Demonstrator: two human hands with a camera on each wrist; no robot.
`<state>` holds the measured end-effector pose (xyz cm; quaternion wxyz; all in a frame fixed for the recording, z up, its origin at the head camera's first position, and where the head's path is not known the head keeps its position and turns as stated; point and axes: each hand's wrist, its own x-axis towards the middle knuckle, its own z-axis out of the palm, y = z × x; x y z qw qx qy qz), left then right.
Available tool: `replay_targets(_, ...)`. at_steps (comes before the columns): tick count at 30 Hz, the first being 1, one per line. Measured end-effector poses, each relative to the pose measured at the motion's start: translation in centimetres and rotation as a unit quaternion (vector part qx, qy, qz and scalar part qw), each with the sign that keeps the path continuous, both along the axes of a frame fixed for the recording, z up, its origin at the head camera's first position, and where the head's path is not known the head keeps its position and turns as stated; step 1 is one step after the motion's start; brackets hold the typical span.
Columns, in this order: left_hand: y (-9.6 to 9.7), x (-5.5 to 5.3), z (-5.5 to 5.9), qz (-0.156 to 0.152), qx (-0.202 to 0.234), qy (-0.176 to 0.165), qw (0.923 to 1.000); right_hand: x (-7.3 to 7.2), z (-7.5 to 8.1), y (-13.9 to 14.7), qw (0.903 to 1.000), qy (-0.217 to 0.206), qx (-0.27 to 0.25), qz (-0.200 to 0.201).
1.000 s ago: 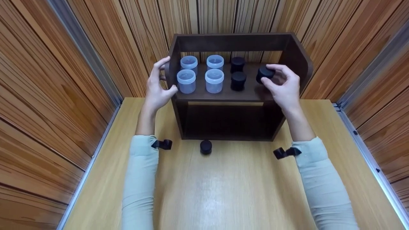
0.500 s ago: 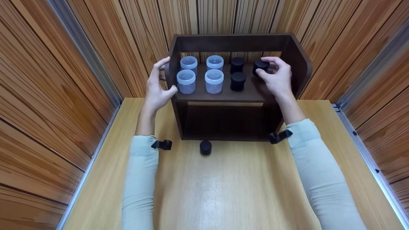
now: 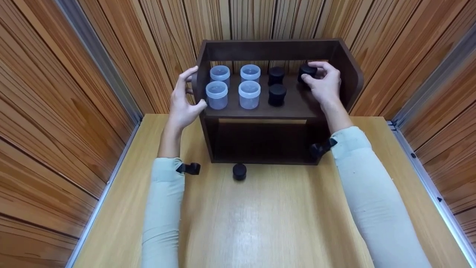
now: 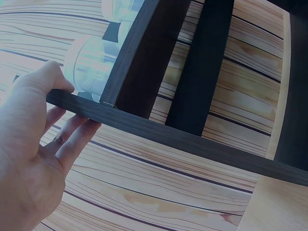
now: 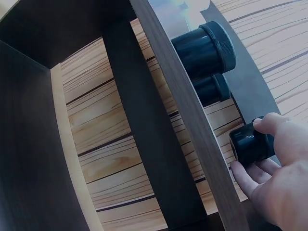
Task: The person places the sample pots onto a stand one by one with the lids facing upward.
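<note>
My right hand (image 3: 326, 83) grips a small black lidded jar (image 3: 306, 72) over the back right of the upper board of a dark brown shelf (image 3: 271, 112). In the right wrist view, thumb and fingers are around the jar (image 5: 247, 144), and it looks slightly apart from the board. My left hand (image 3: 185, 102) holds the shelf's left side panel, thumb on the front edge and fingers outside, as the left wrist view shows. To the left of the held jar stand two more black jars, one behind (image 3: 276, 75) and one in front (image 3: 277, 94).
Several translucent jars (image 3: 249, 95) stand in two rows on the left half of the upper board. Another black jar (image 3: 239, 171) is on the wooden table (image 3: 238, 223) before the shelf. Wood-patterned walls (image 3: 420, 63) enclose the table at the back and sides.
My right hand has carried the black jar back over the upper board, first a little left, then slightly right. The left hand and the shelf have stayed put.
</note>
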<state>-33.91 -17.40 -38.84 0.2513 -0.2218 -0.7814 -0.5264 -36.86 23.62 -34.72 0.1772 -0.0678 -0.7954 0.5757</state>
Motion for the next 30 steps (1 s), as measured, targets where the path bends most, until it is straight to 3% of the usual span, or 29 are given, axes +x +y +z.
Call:
replay_targets(18,0.2,-0.1,0.5,-0.003,-0.004,0.009,1.0000,-0.4,-0.9,0.1,0.9998,-0.011,0.018,-0.006)
replay_targets(30,-0.1,0.1,0.1,0.000,-0.004,-0.002,1.0000,-0.2,-1.3,-0.2,0.9986,-0.021,0.048,0.008)
